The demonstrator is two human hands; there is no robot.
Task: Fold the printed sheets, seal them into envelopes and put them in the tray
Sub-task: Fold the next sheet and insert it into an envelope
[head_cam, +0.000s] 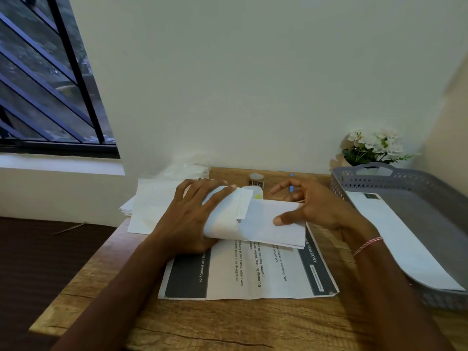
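White envelope [222, 219]: we see left grip [187, 216] curled round it, right grip [319, 209] pinching folded sheet [264, 230] at its mouth, above wooden worktop [228, 323].

we see bare desk [228, 323] nearest us; the wall of the tray [359, 179] hems the right, a jar [256, 179] stands behind.

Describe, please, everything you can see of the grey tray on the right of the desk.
The grey tray looks like plastic, with low walls pierced in a lattice and a handle cut-out at its far end. It stands on the right of the wooden desk, in front of white flowers. A long white envelope lies flat inside, near its left wall. Neither the left hand nor the right hand touches it; both hold folded papers to its left.
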